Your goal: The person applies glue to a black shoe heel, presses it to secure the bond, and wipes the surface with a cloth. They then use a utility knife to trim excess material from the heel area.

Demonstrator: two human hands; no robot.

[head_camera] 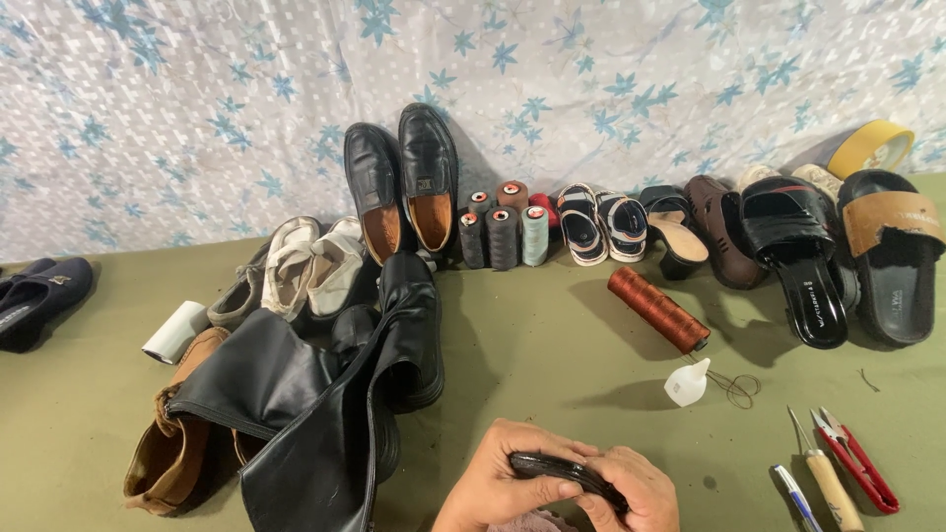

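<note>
1. Black glossy curved strap (pixel 570 473), thin and leathery, sits low centre over the green mat (pixel 552 345).
2. We pinch it: left hand (pixel 498 483) fingers clamped underneath, right hand (pixel 636 493) fingers closed over its end.

Both hands — left (pixel 503 478), right (pixel 636 488) — grip a black shoe piece (pixel 562 470) beside tall black boots (pixel 325 414).

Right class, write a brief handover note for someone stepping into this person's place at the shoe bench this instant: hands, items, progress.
Left hand and right hand: both grip a black curved shoe part, low centre, above the green table.
Tools at right: awl, red snips, pen. Brown thread spool and white threader lie just beyond.
Black boots slump at left.
No stitching or thread visible on the part.
</note>
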